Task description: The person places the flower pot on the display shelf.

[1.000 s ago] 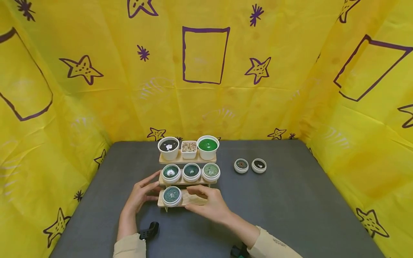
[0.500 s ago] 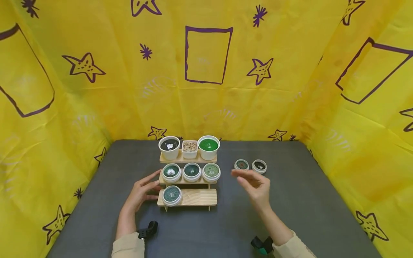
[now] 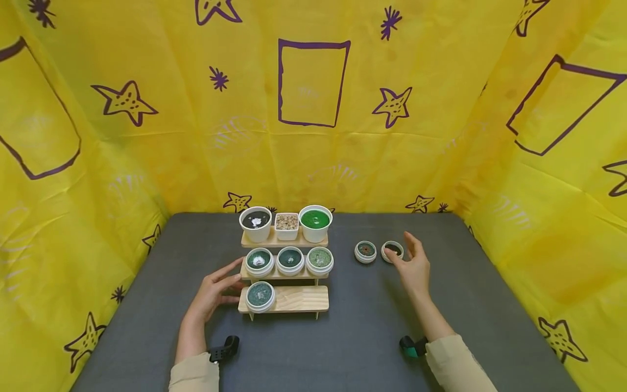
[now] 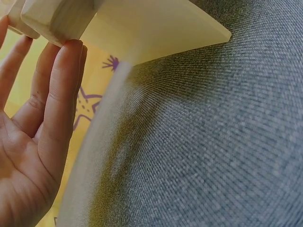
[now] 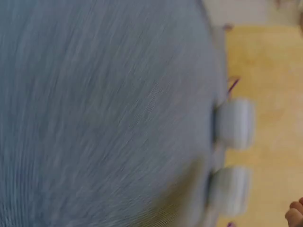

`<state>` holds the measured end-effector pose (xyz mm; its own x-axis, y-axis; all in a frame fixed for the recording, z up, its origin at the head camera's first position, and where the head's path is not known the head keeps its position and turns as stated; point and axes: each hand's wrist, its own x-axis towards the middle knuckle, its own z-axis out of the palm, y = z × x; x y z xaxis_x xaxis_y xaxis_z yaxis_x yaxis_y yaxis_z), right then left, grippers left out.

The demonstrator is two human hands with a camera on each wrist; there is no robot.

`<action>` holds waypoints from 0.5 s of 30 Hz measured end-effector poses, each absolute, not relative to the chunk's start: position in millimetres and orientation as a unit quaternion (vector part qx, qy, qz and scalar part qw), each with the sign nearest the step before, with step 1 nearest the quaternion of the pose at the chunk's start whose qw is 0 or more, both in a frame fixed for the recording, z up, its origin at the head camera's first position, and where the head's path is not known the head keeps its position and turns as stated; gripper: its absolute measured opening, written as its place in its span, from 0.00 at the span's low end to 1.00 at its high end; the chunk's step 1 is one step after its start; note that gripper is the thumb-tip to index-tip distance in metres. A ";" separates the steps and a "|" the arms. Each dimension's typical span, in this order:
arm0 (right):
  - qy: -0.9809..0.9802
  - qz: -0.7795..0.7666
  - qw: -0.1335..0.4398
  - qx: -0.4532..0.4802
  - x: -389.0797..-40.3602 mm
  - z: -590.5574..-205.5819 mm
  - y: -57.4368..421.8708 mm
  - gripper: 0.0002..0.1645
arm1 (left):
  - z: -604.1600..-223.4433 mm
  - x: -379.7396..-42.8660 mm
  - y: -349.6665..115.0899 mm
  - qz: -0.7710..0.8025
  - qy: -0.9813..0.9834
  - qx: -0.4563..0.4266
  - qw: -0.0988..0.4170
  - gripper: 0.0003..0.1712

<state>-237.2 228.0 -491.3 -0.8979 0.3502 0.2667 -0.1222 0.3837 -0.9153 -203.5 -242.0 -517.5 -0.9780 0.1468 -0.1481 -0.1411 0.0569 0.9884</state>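
Observation:
My left hand (image 3: 211, 295) is at the left end of a stepped wooden rack (image 3: 302, 299). Its extended fingertips touch a wooden tier end (image 4: 57, 21) in the left wrist view. To the right, my right hand (image 3: 415, 271) reaches over a small white pot with dark contents (image 3: 387, 245), thumb and fingers spread about it. Beside that pot stands another small white pot (image 3: 365, 252) with dark green contents and a reddish spot. Both small pots look blurred in the right wrist view, where only fingertips (image 5: 295, 213) of the hand show.
On the lowest tier, one pot (image 3: 260, 296) stands at the left. The middle tier bears three round green-filled pots (image 3: 290, 261). Two white cups, one with bright green contents (image 3: 315, 220), flank a square dish (image 3: 286, 226) on top. Yellow patterned cloth (image 3: 313, 152) surrounds the grey table (image 3: 362, 348).
My right hand has swung from the lowest tier rightward and away to the dark-filled pot, its fingers parting again. The left hand has stayed at the rack's end.

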 end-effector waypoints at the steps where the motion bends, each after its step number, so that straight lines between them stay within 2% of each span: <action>1: -0.812 0.541 0.206 -0.079 -240.6 -495.1 230.8 0.43 | -517.4 -203.4 -242.1 0.686 0.720 0.001 0.105 0.30; 8: -0.832 0.516 0.150 -0.138 -262.9 -519.4 251.0 0.49 | -516.5 -202.7 -241.9 0.686 0.720 -0.006 0.106 0.30; 15: -0.831 0.524 0.099 -0.159 -271.4 -528.4 260.5 0.46 | -516.0 -202.9 -242.1 0.685 0.720 -0.004 0.111 0.31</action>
